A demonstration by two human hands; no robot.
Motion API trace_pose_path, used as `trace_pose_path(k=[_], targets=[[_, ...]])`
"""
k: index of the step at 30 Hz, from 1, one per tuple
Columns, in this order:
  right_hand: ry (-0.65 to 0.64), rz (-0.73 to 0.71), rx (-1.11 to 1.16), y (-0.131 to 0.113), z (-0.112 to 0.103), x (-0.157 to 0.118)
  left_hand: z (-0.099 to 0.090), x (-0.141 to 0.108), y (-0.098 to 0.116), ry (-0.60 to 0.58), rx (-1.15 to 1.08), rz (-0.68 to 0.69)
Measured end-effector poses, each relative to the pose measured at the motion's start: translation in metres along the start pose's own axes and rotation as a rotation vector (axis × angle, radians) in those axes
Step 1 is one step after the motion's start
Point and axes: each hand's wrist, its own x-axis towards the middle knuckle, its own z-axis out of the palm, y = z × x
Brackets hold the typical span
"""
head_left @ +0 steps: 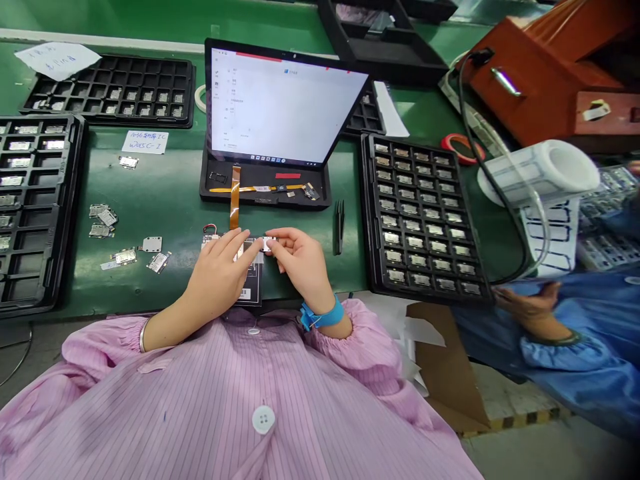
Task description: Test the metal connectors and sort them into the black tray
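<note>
Mid-frame, the right hand [306, 265] pinches a small circuit module [268, 245], likely light, stiff and fragile, best held by its edges; the left hand's [214, 275] grip I cannot tell.

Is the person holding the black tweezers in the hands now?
No, the black tweezers lie on the green table, between the right hand and a black tray of small metal parts.
</note>
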Motion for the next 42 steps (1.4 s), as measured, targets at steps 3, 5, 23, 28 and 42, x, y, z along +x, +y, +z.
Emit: trace_pose_path(k=[3,5,23,28,42], targets=[[0.013,-0.011,0.011,0.0017,-0.0004,0.0001,-0.0001,-0.0002,0.0000,0.001,0.019,0.035],[0.046,-0.019,0.026,0.0029,-0.0007,-0.0001,0.0002,-0.0003,-0.0003,0.017,-0.009,0.008],[0.050,-0.022,-0.021,0.0001,0.0008,-0.0015,0.0025,-0.0015,-0.0014,0.062,-0.099,-0.045],[0.044,-0.024,-0.023,-0.0006,0.0010,-0.0025,0.0020,-0.0013,-0.0020,0.064,-0.097,-0.043],[0.059,-0.028,-0.029,0.0000,0.0011,-0.0030,0.0016,-0.0005,-0.0006,0.039,-0.112,-0.060]])
